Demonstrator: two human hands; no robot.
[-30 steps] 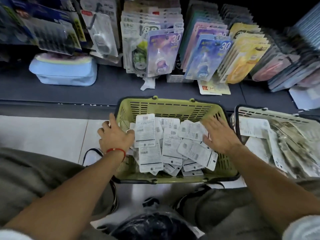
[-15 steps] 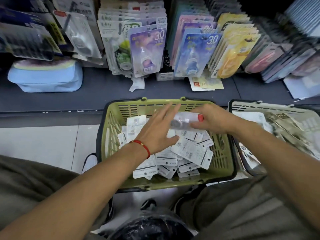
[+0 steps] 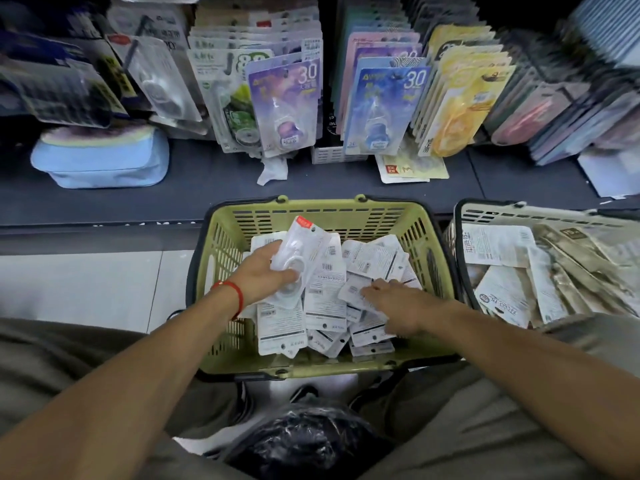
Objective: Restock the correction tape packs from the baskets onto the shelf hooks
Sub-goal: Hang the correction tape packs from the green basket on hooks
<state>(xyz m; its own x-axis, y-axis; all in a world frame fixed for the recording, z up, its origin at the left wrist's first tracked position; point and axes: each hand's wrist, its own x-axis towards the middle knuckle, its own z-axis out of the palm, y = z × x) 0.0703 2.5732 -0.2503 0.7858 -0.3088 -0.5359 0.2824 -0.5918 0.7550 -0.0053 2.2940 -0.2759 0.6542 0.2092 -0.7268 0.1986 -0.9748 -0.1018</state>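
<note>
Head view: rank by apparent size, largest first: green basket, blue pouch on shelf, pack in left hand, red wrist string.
1. green basket
2. blue pouch; it sits farther back, so true size may be understated
3. pack held in the left hand
4. red wrist string

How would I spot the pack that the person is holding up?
Find the green basket on the floor. Above its pile, the left hand grips one pack: clear plastic side up with a red top tab, while the others lie white back up.
</note>
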